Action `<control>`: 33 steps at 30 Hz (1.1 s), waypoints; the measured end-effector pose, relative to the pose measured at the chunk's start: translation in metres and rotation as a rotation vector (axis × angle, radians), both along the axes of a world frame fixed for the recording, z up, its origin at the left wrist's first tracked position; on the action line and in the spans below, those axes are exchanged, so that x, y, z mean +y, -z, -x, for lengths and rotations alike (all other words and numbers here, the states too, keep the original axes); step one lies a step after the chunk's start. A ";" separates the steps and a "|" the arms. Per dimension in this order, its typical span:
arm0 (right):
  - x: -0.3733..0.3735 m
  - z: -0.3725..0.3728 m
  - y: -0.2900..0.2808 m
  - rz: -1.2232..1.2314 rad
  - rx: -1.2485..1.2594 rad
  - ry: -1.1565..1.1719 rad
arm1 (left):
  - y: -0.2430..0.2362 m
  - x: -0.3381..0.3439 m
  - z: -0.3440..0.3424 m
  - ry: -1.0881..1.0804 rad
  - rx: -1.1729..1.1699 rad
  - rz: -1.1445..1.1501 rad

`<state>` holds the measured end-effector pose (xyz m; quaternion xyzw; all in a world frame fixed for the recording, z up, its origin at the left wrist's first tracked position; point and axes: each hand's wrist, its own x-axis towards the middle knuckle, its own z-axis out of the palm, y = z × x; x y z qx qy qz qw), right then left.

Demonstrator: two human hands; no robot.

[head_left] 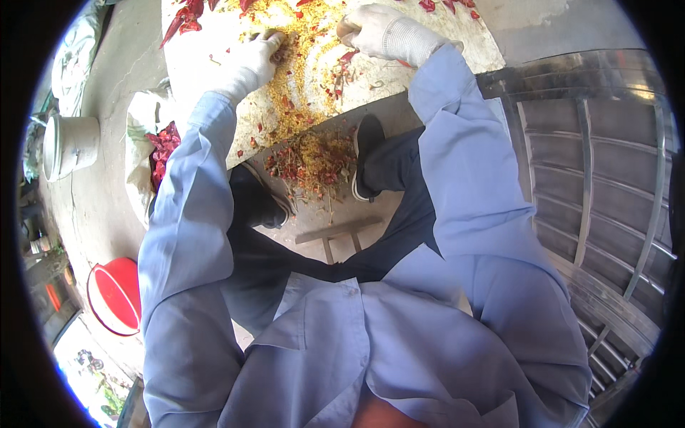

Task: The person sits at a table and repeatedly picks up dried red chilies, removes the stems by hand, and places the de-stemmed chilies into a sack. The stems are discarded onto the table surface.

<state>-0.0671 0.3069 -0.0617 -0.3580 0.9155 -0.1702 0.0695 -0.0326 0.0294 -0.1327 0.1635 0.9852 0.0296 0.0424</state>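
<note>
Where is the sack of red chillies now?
In the head view, the sack of red chillies is at the left, between the white bucket and the person's left sleeve.

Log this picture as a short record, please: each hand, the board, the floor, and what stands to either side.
Left hand: white-gloved, fingers curled at the yellow seeds; grip unclear
Right hand: white-gloved, fingers curled over the board; grip unclear
Board: scattered seeds, red peppers
Floor: mixed pile below the board's near edge
Left side: sack holding red peppers, white bucket, red bucket
Right side: metal rack
</note>
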 end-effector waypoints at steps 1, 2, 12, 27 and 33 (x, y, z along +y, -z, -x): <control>0.003 0.001 0.002 0.017 0.045 -0.009 | 0.000 0.003 -0.007 0.053 -0.035 -0.052; 0.004 0.002 0.003 0.036 0.091 -0.020 | -0.003 0.006 -0.015 0.105 -0.068 -0.103; 0.002 -0.001 0.007 -0.120 -0.173 0.261 | -0.033 0.027 -0.121 0.438 -0.332 -0.163; 0.038 0.078 0.022 0.068 0.087 0.820 | -0.080 0.013 -0.104 0.292 -0.182 -0.169; 0.055 0.149 0.005 0.202 0.430 0.966 | -0.101 0.018 -0.106 0.329 -0.364 -0.026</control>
